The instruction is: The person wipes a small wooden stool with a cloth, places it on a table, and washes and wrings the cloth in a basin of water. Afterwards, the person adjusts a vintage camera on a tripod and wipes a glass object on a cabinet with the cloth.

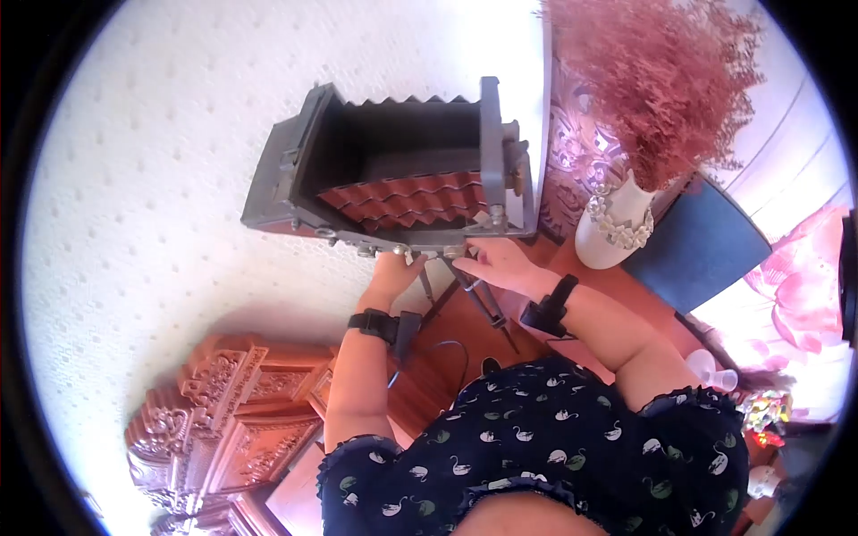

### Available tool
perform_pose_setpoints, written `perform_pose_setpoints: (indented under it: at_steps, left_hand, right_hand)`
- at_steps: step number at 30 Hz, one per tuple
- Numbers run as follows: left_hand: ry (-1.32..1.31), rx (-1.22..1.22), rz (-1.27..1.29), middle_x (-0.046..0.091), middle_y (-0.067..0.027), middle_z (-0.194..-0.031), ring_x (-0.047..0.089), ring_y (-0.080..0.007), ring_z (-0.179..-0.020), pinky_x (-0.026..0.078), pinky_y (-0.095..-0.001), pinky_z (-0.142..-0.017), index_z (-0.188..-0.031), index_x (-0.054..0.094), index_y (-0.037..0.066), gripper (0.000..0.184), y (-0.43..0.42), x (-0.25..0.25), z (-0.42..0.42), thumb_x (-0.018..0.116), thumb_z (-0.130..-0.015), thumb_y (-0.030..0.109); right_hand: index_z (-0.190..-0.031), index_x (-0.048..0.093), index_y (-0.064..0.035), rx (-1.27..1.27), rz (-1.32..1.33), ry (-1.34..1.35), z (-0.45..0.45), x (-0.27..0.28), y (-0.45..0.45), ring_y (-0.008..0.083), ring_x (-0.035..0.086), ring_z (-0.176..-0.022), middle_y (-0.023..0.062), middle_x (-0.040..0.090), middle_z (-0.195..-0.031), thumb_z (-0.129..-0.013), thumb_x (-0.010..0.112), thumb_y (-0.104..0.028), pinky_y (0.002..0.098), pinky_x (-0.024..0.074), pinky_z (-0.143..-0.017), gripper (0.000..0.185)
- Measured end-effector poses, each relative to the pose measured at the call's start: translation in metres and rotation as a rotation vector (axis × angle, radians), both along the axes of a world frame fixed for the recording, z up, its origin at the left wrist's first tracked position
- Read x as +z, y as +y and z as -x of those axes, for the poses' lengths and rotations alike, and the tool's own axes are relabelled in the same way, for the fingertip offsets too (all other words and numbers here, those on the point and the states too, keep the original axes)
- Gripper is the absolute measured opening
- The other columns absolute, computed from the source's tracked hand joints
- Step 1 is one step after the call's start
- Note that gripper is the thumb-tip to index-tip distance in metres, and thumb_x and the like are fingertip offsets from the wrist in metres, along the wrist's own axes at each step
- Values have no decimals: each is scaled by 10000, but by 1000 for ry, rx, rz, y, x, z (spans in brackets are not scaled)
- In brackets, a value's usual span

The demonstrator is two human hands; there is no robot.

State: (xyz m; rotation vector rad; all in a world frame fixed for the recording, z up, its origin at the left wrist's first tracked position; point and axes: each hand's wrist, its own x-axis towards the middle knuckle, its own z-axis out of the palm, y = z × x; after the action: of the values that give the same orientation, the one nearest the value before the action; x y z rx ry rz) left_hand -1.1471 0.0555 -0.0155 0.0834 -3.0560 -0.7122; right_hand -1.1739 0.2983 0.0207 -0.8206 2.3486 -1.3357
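A decorative old-style bellows camera (407, 170), grey with red pleated bellows and an open-topped body, is raised in front of me against the pale wall. Dark tripod legs (483, 299) hang at a slant beneath it. My left hand (395, 275) is closed at the underside of the camera's base, its fingertips partly hidden. On the other side of the tripod top, my right hand (500, 265) grips the same base edge, thumb and fingers closed near a small knob. Both wrists wear black straps with a small device.
A white vase (608, 232) with dried reddish flowers (661, 80) stands on a reddish-brown wooden surface (572, 268) to the right. Behind it leans a dark blue panel (702, 241). Carved wooden furniture (241, 411) is at lower left. A thin cable (460, 348) loops near my left wrist.
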Motion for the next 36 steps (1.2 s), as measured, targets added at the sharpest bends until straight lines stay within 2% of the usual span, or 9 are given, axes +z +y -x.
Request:
perform_pose_setpoints:
  at_steps: [5, 10, 18, 22, 24, 25, 31, 33, 36]
  left_hand:
    - [138, -138, -208, 584, -154, -1003, 557, -318, -918, 452, -375, -780, -1021, 583, 48, 284, -1, -5, 2, 649, -756, 124]
    - [184, -283, 22, 559, -164, -1038, 504, -334, -1024, 399, -428, -874, -1006, 581, 29, 301, -10, -6, 5, 646, -729, 129]
    - [236, -296, -57, 515, -155, -1171, 437, -366, -1103, 302, -488, -963, -1123, 557, 81, 383, -5, -1, -8, 627, -749, 117]
    - [15, -268, 180, 469, -143, -1267, 405, -328, -1192, 296, -464, -1005, -1243, 485, 98, 447, -14, -8, -7, 582, -810, 154]
    - [282, -460, 365, 439, -142, -1308, 380, -316, -1227, 301, -450, -1016, -1278, 462, 112, 460, -44, -49, 1, 555, -831, 165]
    - [179, -428, 305, 453, -136, -1299, 386, -290, -1230, 307, -435, -1016, -1273, 467, 118, 442, -24, -28, 1, 536, -842, 192]
    - [236, -487, 585, 554, -129, -1185, 510, -277, -1102, 395, -423, -933, -1182, 541, 99, 361, -58, -49, 25, 523, -850, 238]
    - [218, -492, 505, 551, -128, -1190, 508, -278, -1104, 395, -422, -933, -1183, 539, 96, 360, -49, -53, 28, 522, -852, 237]
    - [165, -450, 295, 541, -126, -1204, 502, -280, -1109, 393, -418, -935, -1186, 532, 87, 360, -40, -43, 22, 519, -858, 234]
  right_hand:
    - [-982, 585, -77, -68, 18, 91, -3, 2, -10, 357, 598, -783, 178, 613, -833, -835, 538, -376, 409, 472, -664, 336]
    - [-851, 603, -46, -112, 360, 164, 0, -28, -23, 362, 578, -715, 184, 594, -738, -807, 591, -294, 420, 449, -629, 251]
    - [-687, 546, -24, -103, 303, 220, -6, -30, -20, 379, 551, -630, 196, 542, -645, -785, 604, -307, 440, 413, -552, 305]
    - [-628, 520, -3, -97, 211, 311, -8, -28, -16, 379, 536, -609, 204, 518, -625, -769, 617, -324, 427, 407, -537, 364]
    - [-618, 511, 2, -94, 282, 304, -8, -30, -14, 378, 529, -599, 202, 508, -614, -764, 622, -326, 425, 404, -534, 376]
    - [-608, 503, 8, -92, 360, 306, -9, -23, -10, 377, 521, -589, 201, 498, -603, -759, 628, -328, 423, 400, -530, 389]
    - [-704, 559, -10, -104, 325, 117, -5, -29, -9, 334, 552, -627, 186, 548, -658, -743, 661, -318, 396, 429, -570, 327]
    - [-760, 585, -17, -8, 364, 89, 3, -27, -4, 339, 580, -665, 198, 573, -712, -766, 616, -285, 394, 450, -593, 270]
    - [-800, 626, -49, 159, 262, -284, 22, -25, 19, 257, 606, -619, 117, 624, -709, -810, 592, -324, 372, 488, -596, 277]
